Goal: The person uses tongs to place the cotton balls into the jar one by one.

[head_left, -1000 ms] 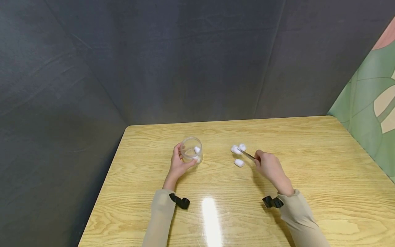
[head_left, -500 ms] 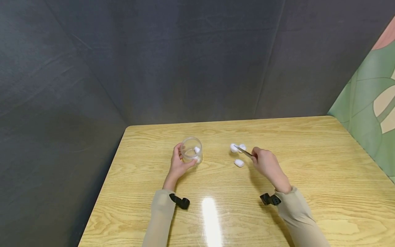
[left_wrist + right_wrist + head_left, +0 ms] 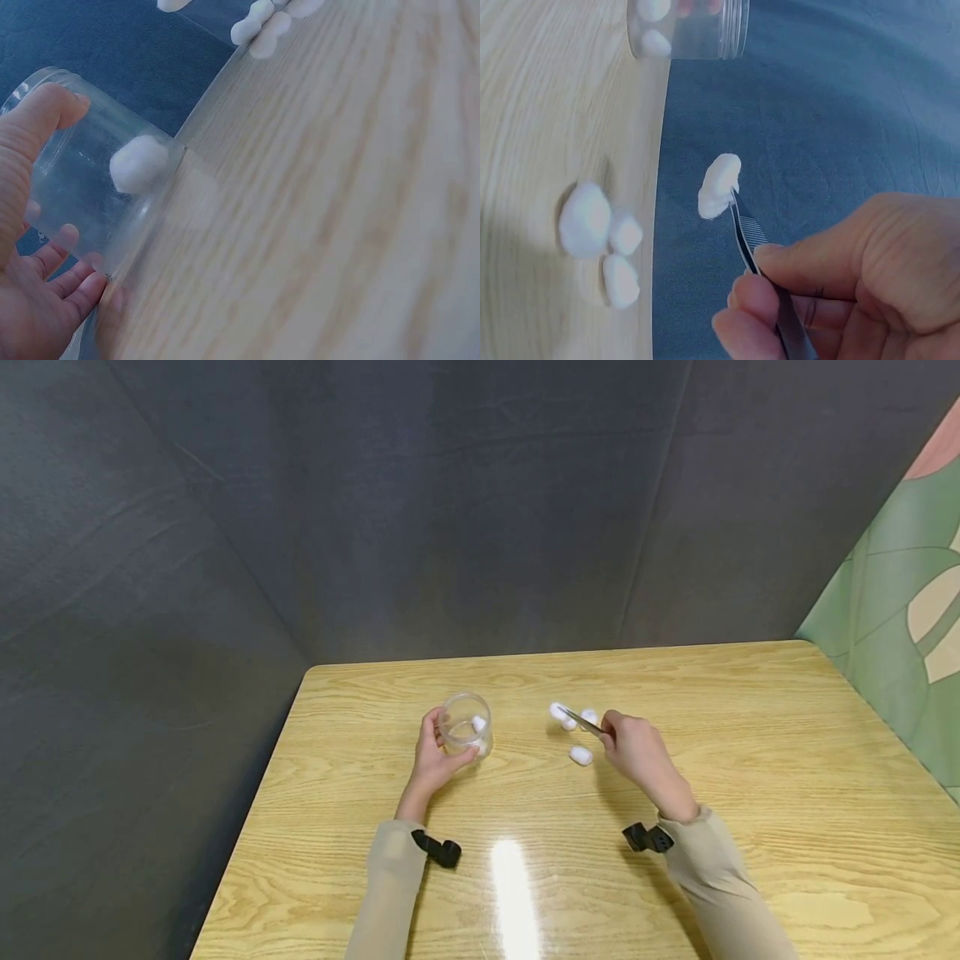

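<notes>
while the left hand (image 3: 433,767) grips a clear jar (image 3: 457,727) standing on the table (image 3: 712,710), two cotton balls (image 3: 656,43) showing inside, the right hand (image 3: 642,758) pinches some metal tweezers (image 3: 790,324); their tips hold a white puff (image 3: 718,186) up off the table, apart from the jar; three loose puffs (image 3: 585,220) sit near it
</notes>
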Available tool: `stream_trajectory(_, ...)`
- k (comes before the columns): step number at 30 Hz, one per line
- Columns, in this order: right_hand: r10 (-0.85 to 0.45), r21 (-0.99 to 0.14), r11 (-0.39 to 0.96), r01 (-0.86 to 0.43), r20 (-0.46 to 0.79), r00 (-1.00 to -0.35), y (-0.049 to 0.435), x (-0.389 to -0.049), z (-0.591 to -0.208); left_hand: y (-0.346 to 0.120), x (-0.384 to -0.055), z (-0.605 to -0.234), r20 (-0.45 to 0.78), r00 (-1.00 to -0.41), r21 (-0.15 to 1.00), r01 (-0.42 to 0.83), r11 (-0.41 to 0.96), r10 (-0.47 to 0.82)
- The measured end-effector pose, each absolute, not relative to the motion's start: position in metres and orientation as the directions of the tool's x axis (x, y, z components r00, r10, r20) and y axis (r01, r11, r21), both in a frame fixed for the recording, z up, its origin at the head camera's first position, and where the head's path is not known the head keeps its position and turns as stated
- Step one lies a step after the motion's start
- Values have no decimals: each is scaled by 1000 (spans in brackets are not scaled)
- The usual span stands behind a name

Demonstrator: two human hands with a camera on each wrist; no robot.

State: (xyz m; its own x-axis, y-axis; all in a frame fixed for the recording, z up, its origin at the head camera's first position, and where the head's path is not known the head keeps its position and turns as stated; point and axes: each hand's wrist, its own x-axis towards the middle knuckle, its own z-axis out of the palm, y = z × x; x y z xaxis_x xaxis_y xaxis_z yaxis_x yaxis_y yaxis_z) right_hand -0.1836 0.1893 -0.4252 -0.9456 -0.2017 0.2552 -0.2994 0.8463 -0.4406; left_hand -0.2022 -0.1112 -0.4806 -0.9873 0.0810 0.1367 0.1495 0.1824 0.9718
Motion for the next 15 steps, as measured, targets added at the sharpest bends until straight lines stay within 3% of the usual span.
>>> stream_trajectory(15,-206,-454,834,-312,268,-941,182,-184,-419,-112,-202,-480,136,-986,974,151,172,92)
